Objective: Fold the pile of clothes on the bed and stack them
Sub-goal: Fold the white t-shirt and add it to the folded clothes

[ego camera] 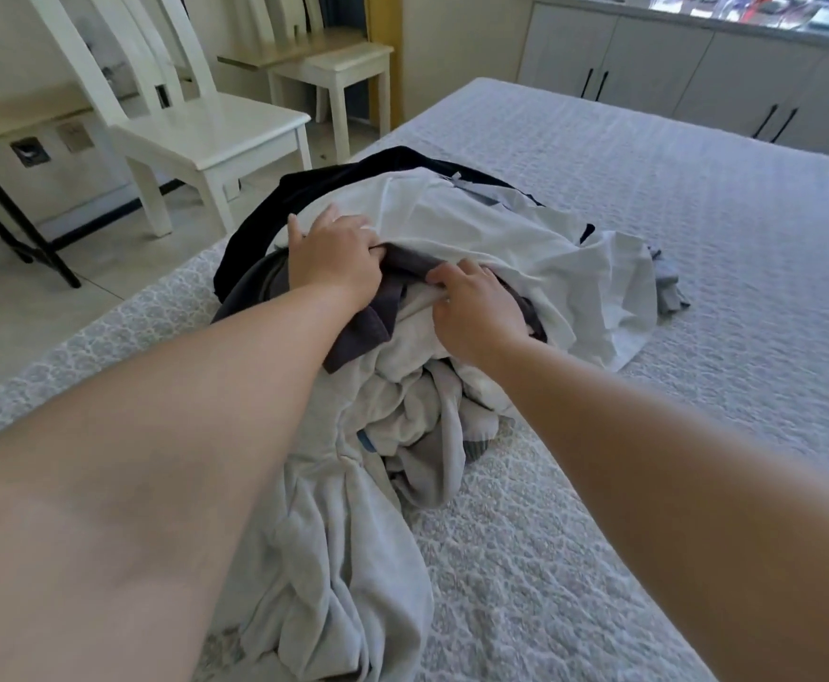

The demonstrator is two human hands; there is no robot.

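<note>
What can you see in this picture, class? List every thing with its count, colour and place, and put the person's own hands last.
bed: one, pale grey quilted cover, fills the right and the foreground.
pile of clothes: one, unfolded, on the bed's left side.
white garment: one, on top of the pile.
black garment: one, at the pile's far left edge.
dark grey garment: one, mid-pile between the hands.
light grey garment: one, trailing toward the camera.
chairs: two, white, on the floor left of the bed.
cabinet: one, pale grey, dark handles, far right.
left hand: grips the white garment's edge.
right hand: grips cloth in the pile.
</note>
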